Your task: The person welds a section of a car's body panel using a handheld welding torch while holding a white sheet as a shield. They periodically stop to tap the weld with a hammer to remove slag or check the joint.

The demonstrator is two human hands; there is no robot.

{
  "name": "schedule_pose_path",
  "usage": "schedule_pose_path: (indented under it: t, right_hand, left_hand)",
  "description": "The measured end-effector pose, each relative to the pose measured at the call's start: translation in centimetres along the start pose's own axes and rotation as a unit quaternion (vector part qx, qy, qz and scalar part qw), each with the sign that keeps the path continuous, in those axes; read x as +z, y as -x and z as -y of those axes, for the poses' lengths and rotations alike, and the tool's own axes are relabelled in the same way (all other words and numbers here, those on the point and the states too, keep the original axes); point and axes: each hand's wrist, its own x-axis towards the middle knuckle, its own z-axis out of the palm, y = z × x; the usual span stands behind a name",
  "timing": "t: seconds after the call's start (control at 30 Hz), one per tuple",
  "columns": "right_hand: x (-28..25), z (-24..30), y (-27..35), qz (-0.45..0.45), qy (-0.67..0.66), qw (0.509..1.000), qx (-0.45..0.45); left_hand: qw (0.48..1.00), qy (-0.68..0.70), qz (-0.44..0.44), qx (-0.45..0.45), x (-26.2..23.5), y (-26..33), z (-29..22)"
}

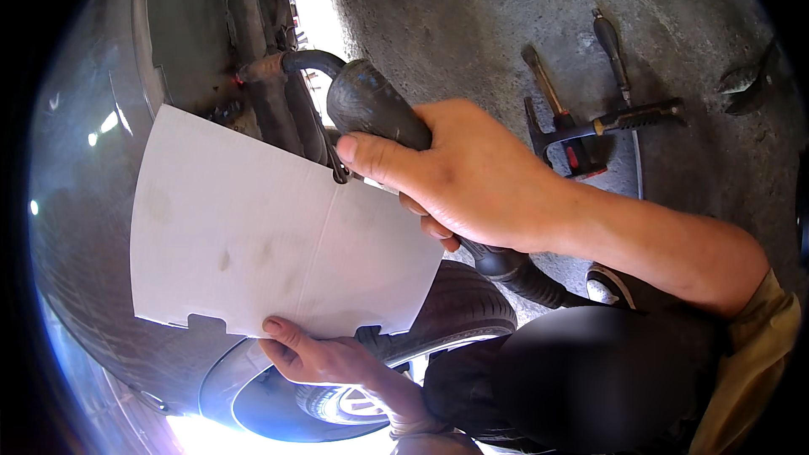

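While the grey car body (84,227) curves along the left, a white cardboard sheet (253,236) is held against it, the left hand (316,358) pinching its near edge. Just right, the right hand (459,173) is closed around a dark spray gun (371,105). Hand tools (590,122) lie on the far concrete floor (472,25).

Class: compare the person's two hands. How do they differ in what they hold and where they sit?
The right hand wraps around a dark spray-gun handle; the left hand pinches the bottom edge of a white card. The right hand sits above the card, the left hand below it. Both are bare and beside the car body.
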Motion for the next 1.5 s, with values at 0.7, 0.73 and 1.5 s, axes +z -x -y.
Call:
schedule_pose_path:
  t: [0.7,0.73,1.5]
  right_hand:
    - [0.6,-0.1,0.2,-0.021,-0.004,1.000,-0.020]
    - [0.7,-0.1,0.1,-0.020,-0.002,1.000,-0.020]
    - [0.8,0.3,0.1,-0.034,0.012,0.999,-0.010]
  left_hand:
    - [0.997,0.063,0.030,-0.030,0.8,0.3,-0.5]
    - [0.997,0.061,0.036,-0.032,0.9,0.4,-0.6]
    - [0.997,-0.005,0.080,-0.020,1.5,0.1,-0.6]
